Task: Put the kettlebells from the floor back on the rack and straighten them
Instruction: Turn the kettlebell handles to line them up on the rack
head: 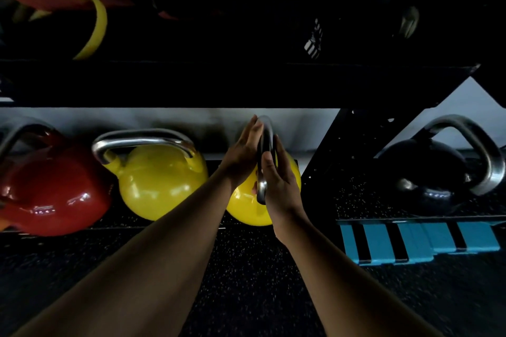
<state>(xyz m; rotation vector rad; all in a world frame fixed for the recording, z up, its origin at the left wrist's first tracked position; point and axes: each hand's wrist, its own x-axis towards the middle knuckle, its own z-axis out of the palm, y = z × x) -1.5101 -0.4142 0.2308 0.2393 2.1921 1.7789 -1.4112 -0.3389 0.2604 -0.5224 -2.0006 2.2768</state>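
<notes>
A yellow kettlebell (246, 208) with a steel handle stands on the rack's bottom level, its handle turned edge-on to me. My left hand (242, 154) presses flat against the handle's left side, fingers straight. My right hand (279, 180) holds the handle from the right, thumb across its near edge. To the left on the same level stand a second yellow kettlebell (161, 180) and a red kettlebell (52, 191). A black kettlebell (427, 175) stands to the right, beyond the rack's slanted upright.
A black shelf (219, 85) of the rack hangs low, just above the handles. Its slanted black upright (353, 145) runs right of my hands. Blue-and-black step blocks (419, 241) lie on the speckled rubber floor (246, 268). Red and yellow bands (95, 24) hang upper left.
</notes>
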